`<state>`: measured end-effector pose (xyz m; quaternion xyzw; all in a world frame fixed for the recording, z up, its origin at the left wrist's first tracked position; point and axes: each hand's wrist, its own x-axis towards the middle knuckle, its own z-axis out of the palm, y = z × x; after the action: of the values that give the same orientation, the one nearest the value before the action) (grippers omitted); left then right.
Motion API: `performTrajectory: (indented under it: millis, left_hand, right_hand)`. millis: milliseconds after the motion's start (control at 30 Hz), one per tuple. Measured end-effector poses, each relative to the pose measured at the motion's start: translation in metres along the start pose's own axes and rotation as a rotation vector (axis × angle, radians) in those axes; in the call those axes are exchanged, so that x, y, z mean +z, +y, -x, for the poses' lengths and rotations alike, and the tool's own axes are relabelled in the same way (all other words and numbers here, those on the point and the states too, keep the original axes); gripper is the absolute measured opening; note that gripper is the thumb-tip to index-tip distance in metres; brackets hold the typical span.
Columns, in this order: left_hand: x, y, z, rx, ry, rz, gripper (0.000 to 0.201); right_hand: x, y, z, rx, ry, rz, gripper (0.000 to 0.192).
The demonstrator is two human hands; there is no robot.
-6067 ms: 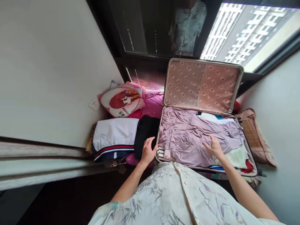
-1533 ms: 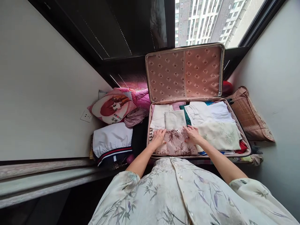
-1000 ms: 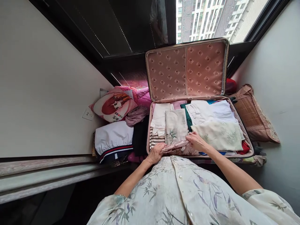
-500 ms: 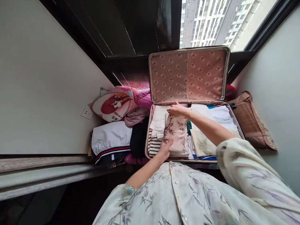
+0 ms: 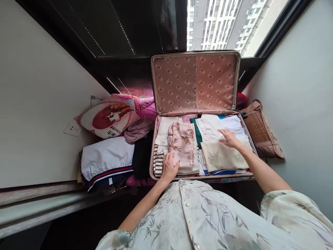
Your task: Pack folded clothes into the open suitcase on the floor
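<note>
While the suitcase [image 5: 153,149] lies open, the left hand [image 5: 169,169] rests flat, grip wide, on the near end of the pink leaf-print garment [image 5: 181,143] at its 9 o'clock side. At 3 o'clock, the right hand [image 5: 229,138] lies spread on the cream folded cloth [image 5: 221,158], holding nothing.

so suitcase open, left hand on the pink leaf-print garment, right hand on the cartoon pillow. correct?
Not quite. In the head view the right hand rests on the folded whites inside the suitcase, not on the pillow, which lies outside to its left. The suitcase is open, and the left hand is on the pink leaf-print garment.
</note>
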<state>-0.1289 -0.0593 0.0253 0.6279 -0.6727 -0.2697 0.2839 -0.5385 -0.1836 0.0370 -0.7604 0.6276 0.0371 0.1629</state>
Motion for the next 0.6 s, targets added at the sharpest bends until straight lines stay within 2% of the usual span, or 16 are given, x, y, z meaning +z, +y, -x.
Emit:
performTrajectory:
  millis: [100,167,300,400,433,500,600]
  left_hand:
    - [0.027,0.032,-0.025,0.26,-0.206,-0.01,0.038]
    - [0.055,0.057,-0.046,0.33,-0.329,-0.05,0.044]
    - [0.113,0.102,-0.085,0.367,-0.468,-0.194,0.062]
    - [0.139,0.122,-0.099,0.295,-0.51,-0.31,0.07]
    - [0.144,0.127,-0.101,0.254,-0.509,-0.348,0.067]
    - [0.15,0.133,-0.099,0.184,-0.506,-0.409,0.051]
    - [0.153,0.135,-0.088,0.21,-0.509,-0.444,0.024]
  right_hand:
    - [0.003,0.075,0.037,0.147,-0.089,0.037,0.078]
    - [0.009,0.1,0.053,0.189,-0.132,0.055,0.085]
    - [0.017,0.105,0.062,0.158,-0.15,0.058,0.091]
    - [0.019,0.098,0.058,0.114,-0.123,0.041,0.09]
    - [0.018,0.097,0.056,0.108,-0.113,0.038,0.084]
    - [0.018,0.096,0.056,0.104,-0.105,0.037,0.06]
    - [0.017,0.099,0.059,0.084,-0.089,0.026,0.025]
